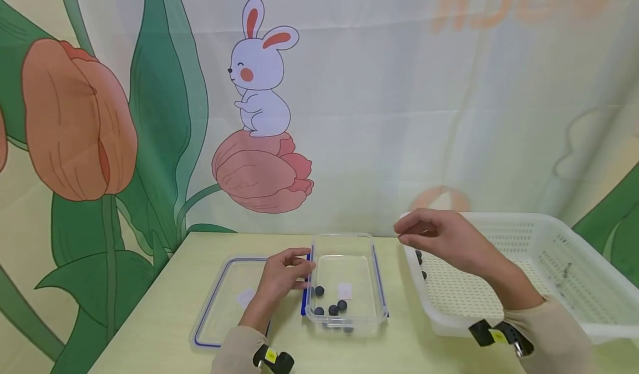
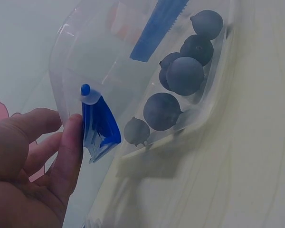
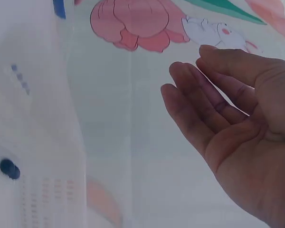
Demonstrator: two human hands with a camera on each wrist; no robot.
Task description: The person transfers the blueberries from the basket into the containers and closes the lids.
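While the pale yellow desk (image 1: pixel 162 318) spreads from the lower edge of the head view, a clear lid (image 1: pixel 227 302) lies flat on its left part, a clear box (image 1: pixel 349 271) stands in the middle and a white slotted basket (image 1: pixel 449 327) at the right. Behind the desk hangs a curtain (image 1: pixel 379 96) printed with a rabbit (image 1: pixel 267 102) and tulips (image 1: pixel 80 124).

The left hand (image 1: pixel 283 274) pinches the left rim of the box with bent fingers, just beside a blue clip (image 2: pixel 102 128) that hangs undone. The right hand (image 1: pixel 446 238) is raised over the basket's left rim, well apart from the box, palm bare, fingers loosely bent and thumb free of them; it holds nothing.

The box sits upright and lidless, right of the lid, a short end facing the person and its long axis running away toward the curtain. Dark berries (image 1: pixel 333 309) lie at its near end, with a white label (image 1: pixel 345 291) beyond them; more berries sit along the basket's left wall. The lid's long axis runs roughly the same way, leaning slightly.
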